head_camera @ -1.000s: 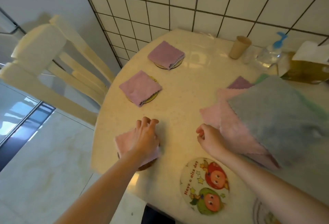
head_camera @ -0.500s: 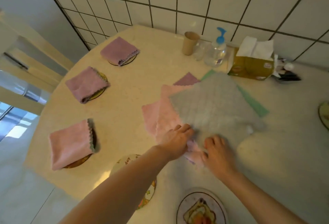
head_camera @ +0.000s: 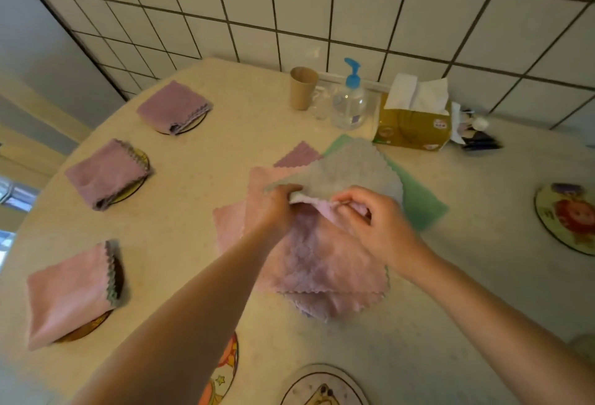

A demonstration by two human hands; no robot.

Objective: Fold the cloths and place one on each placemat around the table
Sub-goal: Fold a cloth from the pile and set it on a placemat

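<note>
A pile of unfolded cloths lies mid-table: a grey cloth [head_camera: 347,172] on top, pink cloths [head_camera: 322,263] under it, a green cloth [head_camera: 421,205] and a purple corner [head_camera: 299,155] at the back. My left hand [head_camera: 273,211] and right hand [head_camera: 376,224] both pinch the grey cloth's raised near edge, whose underside shows pale pink. Along the left side, three placemats each carry a folded cloth: purple [head_camera: 175,108], purple [head_camera: 108,172] and pink [head_camera: 69,292]. Bare cartoon placemats lie at the near edge [head_camera: 322,388], under my left arm [head_camera: 222,372] and at the right [head_camera: 566,217].
A paper cup [head_camera: 302,87], a pump bottle [head_camera: 349,101] and a tissue box [head_camera: 412,127] stand at the back of the round table [head_camera: 225,121] against the tiled wall. Small dark items lie right of the tissue box. The table's curved edge runs along the left.
My left hand left the folded pink cloth on its placemat and joined my right hand at the pile. Both hands then lifted the grey cloth's near edge off the pink cloths.
</note>
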